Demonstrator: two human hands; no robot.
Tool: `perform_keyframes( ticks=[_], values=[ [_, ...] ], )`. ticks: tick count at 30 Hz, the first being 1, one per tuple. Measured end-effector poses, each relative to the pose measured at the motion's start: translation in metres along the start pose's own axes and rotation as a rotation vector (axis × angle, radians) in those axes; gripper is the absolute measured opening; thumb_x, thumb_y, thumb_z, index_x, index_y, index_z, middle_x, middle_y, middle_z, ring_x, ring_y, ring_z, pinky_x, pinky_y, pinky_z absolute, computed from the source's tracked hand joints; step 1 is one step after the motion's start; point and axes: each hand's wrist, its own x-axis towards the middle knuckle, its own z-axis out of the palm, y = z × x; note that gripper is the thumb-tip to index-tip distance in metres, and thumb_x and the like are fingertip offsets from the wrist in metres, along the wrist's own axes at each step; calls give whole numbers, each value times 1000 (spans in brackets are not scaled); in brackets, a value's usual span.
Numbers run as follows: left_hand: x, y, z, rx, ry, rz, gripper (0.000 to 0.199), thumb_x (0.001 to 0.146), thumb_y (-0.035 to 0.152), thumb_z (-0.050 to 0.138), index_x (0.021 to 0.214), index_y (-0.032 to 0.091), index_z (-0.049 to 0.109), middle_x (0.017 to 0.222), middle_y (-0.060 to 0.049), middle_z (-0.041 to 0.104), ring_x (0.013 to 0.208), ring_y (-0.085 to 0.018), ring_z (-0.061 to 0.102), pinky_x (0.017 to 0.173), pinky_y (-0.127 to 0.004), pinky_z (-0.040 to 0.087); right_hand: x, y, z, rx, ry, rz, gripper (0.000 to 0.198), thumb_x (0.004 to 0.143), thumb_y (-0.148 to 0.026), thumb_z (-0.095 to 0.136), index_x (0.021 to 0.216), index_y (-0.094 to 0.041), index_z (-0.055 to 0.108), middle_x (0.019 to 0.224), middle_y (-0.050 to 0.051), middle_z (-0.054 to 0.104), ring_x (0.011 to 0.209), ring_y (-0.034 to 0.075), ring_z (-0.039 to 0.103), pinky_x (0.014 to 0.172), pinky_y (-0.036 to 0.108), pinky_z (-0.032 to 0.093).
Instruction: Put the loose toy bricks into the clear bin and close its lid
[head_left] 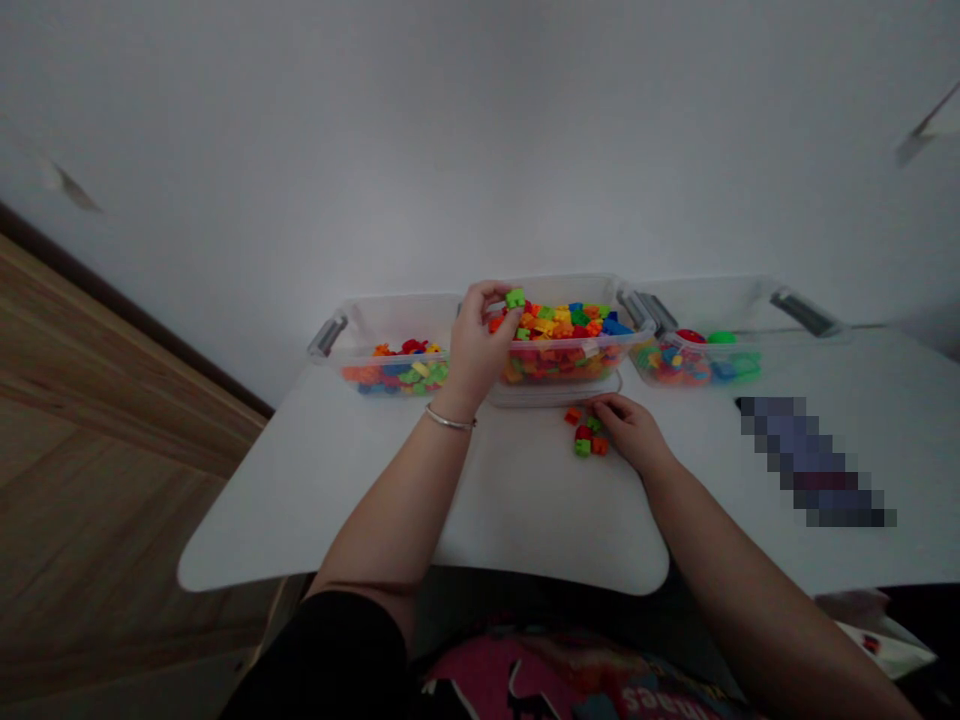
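Pinched between the thumb and fingers of my left hand (486,335) is a light-green building block (515,298). That hand is raised over the left end of the middle clear bin (622,345), which is heaped with colourful building blocks (551,325). My right hand (630,428) rests low on the table, its fingers curled together beside a small group of blocks. This group has an orange block (572,415), a red block (583,433), a green block (583,449) and another orange block (600,447). What the right fingertips hold, if anything, is too small to make out.
A left clear bin (397,310) holds mixed blocks, and a right clear bin (720,300) holds other coloured plastic pieces. All stand on a white table (525,510) against a wall. A pixelated dark object (810,460) lies to the right; a wooden panel (112,480) is at left.
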Motion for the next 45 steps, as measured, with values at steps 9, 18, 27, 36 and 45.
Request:
perform_keyframes(
  ticks=[9, 18, 27, 36, 45],
  values=[
    [11, 1, 17, 327, -71, -72, 22, 87, 22, 57, 109, 23, 60, 108, -5, 69, 105, -20, 62, 104, -41, 39, 0, -1, 0, 5, 4, 19, 27, 78, -44, 55, 84, -22, 70, 85, 7, 73, 81, 21, 65, 76, 37, 51],
    [10, 3, 17, 537, -273, -210, 24, 85, 30, 60, 106, 26, 70, 104, -3, 73, 104, -22, 62, 107, -44, 33, 3, 4, 0, -3, 1, 10, 27, 78, -43, 55, 84, -22, 69, 86, 7, 73, 81, 21, 65, 78, 37, 50],
    [15, -2, 16, 483, -350, -253, 30, 87, 30, 58, 114, 23, 69, 112, -6, 71, 105, -22, 63, 97, -36, 45, 1, 0, 0, -9, 2, -2, 29, 78, -47, 55, 83, -22, 69, 86, 7, 73, 82, 22, 66, 79, 37, 51],
    [-4, 43, 2, 530, -123, 106, 20, 90, 26, 52, 105, 22, 65, 127, -9, 55, 119, -24, 48, 103, -42, 38, 1, 0, 0, -6, -9, -4, 29, 80, -46, 55, 85, -22, 69, 88, 8, 74, 83, 21, 66, 80, 37, 52],
    [-38, 66, 11, 341, -460, 201, 20, 92, 21, 49, 98, 19, 68, 104, -8, 63, 100, -18, 57, 89, -32, 48, 0, 1, 0, 7, -5, -10, 26, 81, -44, 56, 87, -22, 70, 89, 7, 73, 84, 21, 65, 82, 39, 52]
  ],
)
